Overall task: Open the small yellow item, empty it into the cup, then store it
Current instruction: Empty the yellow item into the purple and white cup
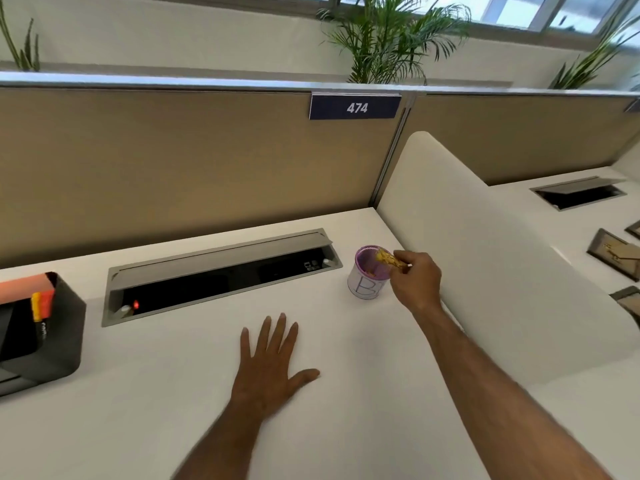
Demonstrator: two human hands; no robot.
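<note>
Yellow packet (390, 260) pinched in right hand (417, 280), tipped over cup (368, 273) rim at 2 o'clock; keep mouth inside rim. Left hand (270, 362) flat, empty.

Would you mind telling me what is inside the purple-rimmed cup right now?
The cup shows a purple inner wall, with the small yellow packet tilted over its rim, pinched by the right hand. Whether anything has landed at the bottom cannot be seen; the packet and near wall cover it.

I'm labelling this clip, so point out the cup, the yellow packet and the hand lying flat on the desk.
cup (363, 287): head view, on its white front wall by the drawn letter.
yellow packet (389, 259): head view, mid-packet, over the cup's rim.
left hand (268, 365): head view, on the back of the hand.
</note>
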